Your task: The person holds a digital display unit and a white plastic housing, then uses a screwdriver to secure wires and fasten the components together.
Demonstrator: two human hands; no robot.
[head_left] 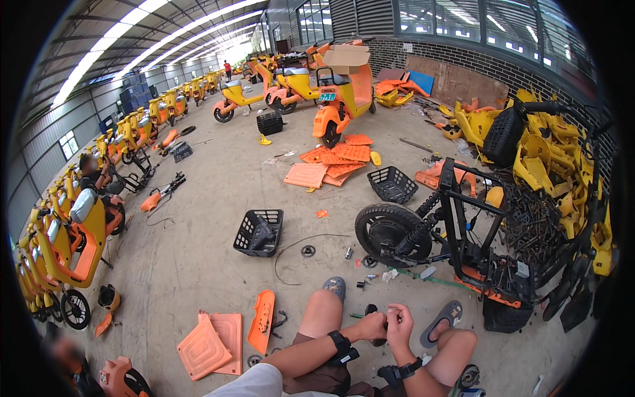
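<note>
Near, slightly right, I see the left hand closed on a dark part, mostly hidden; right hand fingers bent, grip I can't tell. Farther, left, a black crate holds a dark piece.

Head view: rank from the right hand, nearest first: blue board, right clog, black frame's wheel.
From the right hand:
1. Right clog: to its right.
2. Black frame's wheel: ahead.
3. Blue board: far ahead, near the wall.
</note>
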